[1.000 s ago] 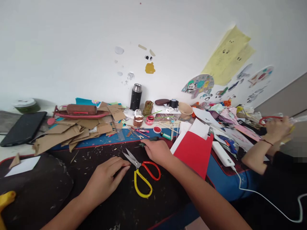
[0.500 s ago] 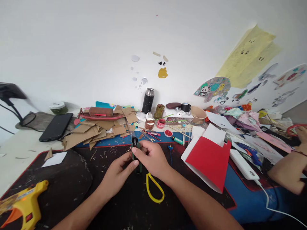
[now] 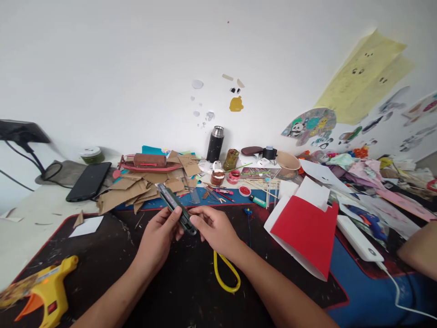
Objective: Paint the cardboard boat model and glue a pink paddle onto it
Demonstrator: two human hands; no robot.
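Note:
A dark green utility knife point(image 3: 176, 208) is held above the black mat, tilted with its front end up to the left. My left hand point(image 3: 159, 232) grips its middle, thumb lying along the upper side. My right hand point(image 3: 218, 230) has its fingers closed round the rear end of the knife. Whether any blade sticks out of the tip I cannot tell. Below my right wrist a yellow loop point(image 3: 227, 288) lies on the mat, its upper end hidden behind the hand.
A yellow glue gun point(image 3: 54, 291) lies at the left front. Cardboard scraps point(image 3: 126, 193) and a red model boat point(image 3: 150, 165) are behind my hands. Folded red paper point(image 3: 303, 232) and a white power strip point(image 3: 358, 239) lie to the right. A co-worker's arm point(image 3: 421, 250) shows at the right edge.
The utility knife has turned from upright to leaning left. My left hand has shifted up along its body, and my right hand has slid to its rear end. The co-worker's hand has left the view.

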